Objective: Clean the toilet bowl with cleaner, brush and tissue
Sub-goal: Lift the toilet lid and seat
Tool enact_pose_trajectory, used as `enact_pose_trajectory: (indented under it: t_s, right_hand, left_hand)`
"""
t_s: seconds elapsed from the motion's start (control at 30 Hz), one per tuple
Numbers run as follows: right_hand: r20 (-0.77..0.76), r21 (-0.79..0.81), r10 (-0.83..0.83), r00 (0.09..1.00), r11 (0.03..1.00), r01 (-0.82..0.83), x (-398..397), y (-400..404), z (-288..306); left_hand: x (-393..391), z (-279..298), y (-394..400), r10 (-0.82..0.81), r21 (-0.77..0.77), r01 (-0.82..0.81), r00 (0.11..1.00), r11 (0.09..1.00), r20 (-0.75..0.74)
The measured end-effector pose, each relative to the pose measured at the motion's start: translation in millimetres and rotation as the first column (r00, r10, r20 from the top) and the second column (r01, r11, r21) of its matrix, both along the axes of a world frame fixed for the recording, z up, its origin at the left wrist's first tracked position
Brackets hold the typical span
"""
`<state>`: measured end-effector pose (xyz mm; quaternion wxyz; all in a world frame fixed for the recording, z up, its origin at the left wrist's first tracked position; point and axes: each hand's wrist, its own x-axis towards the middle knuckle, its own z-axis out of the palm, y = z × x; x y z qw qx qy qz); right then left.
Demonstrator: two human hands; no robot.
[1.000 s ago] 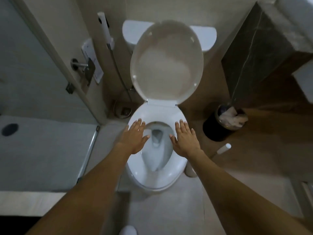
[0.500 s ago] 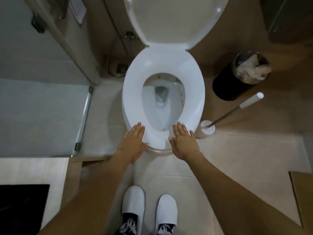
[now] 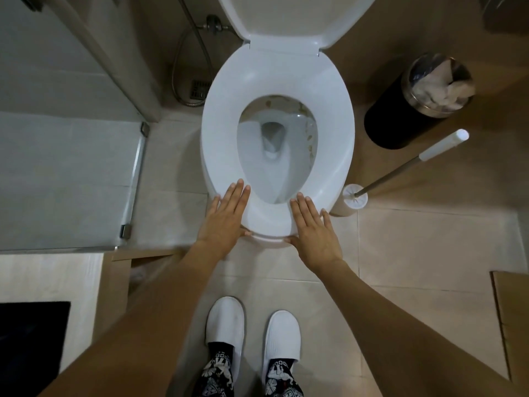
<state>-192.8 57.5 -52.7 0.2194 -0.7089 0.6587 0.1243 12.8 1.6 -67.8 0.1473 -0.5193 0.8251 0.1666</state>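
Note:
The white toilet (image 3: 220, 133) fills the upper middle, seat down, lid (image 3: 289, 18) raised. Brown stains speckle the inner wall of the bowl (image 3: 310, 136) on its right side. My left hand (image 3: 226, 219) is flat and empty over the seat's front left edge, fingers apart. My right hand (image 3: 313, 227) is likewise flat and empty over the front right edge. A toilet brush (image 3: 400, 170) with a metal shaft and white grip leans in its white holder (image 3: 350, 200) on the floor just right of the bowl. No cleaner bottle is in view.
A black bin (image 3: 400, 110) with crumpled tissue inside stands right of the toilet. A spray hose (image 3: 183, 53) loops near a floor drain (image 3: 199, 88) at the left. A glass shower partition (image 3: 134, 179) runs along the left. My white slippers (image 3: 226, 322) are on the tiled floor.
The view has tilted down and come closer to the bowl. Both hands have slid from the sides of the seat opening back to its front edge, still flat and empty.

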Motion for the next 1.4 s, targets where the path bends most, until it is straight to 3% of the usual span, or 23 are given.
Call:
enact_pose_trajectory:
  t_s: [0.2,0.43,0.67,0.8,0.9,1.1,1.4]
  right_hand:
    - [-0.017,-0.082,0.023,1.0,0.996,-0.025,0,2,-12]
    - [-0.206,-0.184,0.119,0.971,0.97,-0.158,-7,7,-23]
    - [-0.245,-0.311,0.096,0.965,0.935,-0.172,-8,13,-35]
    - [-0.227,-0.363,0.089,0.97,0.916,-0.169,-9,17,-39]
    - [-0.186,-0.397,0.089,0.978,0.904,-0.158,-10,18,-31]
    - [-0.105,-0.435,0.102,0.989,0.89,-0.138,-15,14,13]
    - [-0.011,-0.481,0.165,0.986,0.864,-0.15,-36,-44,147]
  left_hand:
    - [-1,-7,-1,-0.042,-0.041,0.045,0.997,0.998,0.059]
    - [1,-16,1,-0.104,-0.139,0.122,0.986,0.983,0.127]
    - [6,-30,11,-0.127,-0.344,0.138,0.99,0.929,0.054]
    - [6,-33,14,-0.132,-0.321,0.084,0.983,0.943,-0.13]
    - [8,-25,15,-0.149,-0.319,0.088,0.974,0.944,-0.173]
    - [13,20,9,-0.18,-0.287,0.095,0.942,0.953,-0.285]
    - [8,150,-40,-0.207,-0.323,0.081,0.902,0.943,-0.38]
